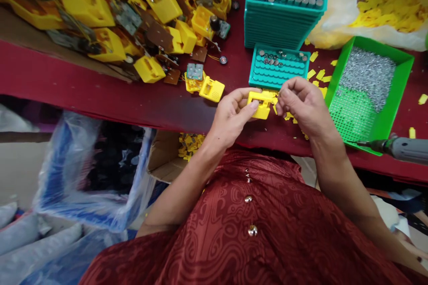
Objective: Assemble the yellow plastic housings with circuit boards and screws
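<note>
My left hand [230, 113] grips a small yellow plastic casing [262, 113] with a window-like cutout, thumb on its front face. Close to the casing's right edge is my right hand [301, 104], its thumb and fingers pinched together. Whatever those fingertips hold is hidden or too small to make out. Just beyond both hands lies a teal tray [279, 78] with several button cells in its upper rows. Left of my left hand, a yellow casing with a speaker grille [212, 89] rests by an opened one with a circuit board [195, 71].
A stack of teal trays [277, 26] full of button cells stands at the back. Yellow casings with wires [163, 2] are heaped at left. At right are a green basket of screws [384, 129], a power screwdriver [406, 148] and scattered yellow tabs [320, 74]. Below the table sits a plastic-lined blue crate [63, 187].
</note>
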{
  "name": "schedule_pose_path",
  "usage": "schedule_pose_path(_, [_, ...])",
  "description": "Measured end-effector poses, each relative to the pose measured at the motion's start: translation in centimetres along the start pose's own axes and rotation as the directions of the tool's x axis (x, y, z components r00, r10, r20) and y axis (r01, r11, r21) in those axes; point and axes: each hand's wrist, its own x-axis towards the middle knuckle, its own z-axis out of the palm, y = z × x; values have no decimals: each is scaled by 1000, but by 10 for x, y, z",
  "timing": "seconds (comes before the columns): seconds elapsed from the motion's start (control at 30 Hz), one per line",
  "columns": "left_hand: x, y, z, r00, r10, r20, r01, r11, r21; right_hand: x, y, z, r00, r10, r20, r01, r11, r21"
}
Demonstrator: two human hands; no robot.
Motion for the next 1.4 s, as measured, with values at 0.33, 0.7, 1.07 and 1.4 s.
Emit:
schedule_pose_path(0.33, [4, -1, 2, 991, -133, 0, 132, 984, -120, -10, 10, 8, 977, -177, -120, 152, 970, -190])
schedule_pose_path(0.7, [4, 9, 9, 955, -296, -14, 287, 935, -206, -19, 6, 12, 925, -356, -133, 235, 811, -535])
schedule_pose_path(1.07, [6, 1, 9, 974, -220, -48, 207, 960, -191, -18, 9, 8, 885, -462, -53, 375, 777, -505])
schedule_pose_path(1.4, [9, 6, 9, 978, -205, -45, 194, 966, -173, -24, 12, 7, 910, -369, -187, 290, 892, -347])
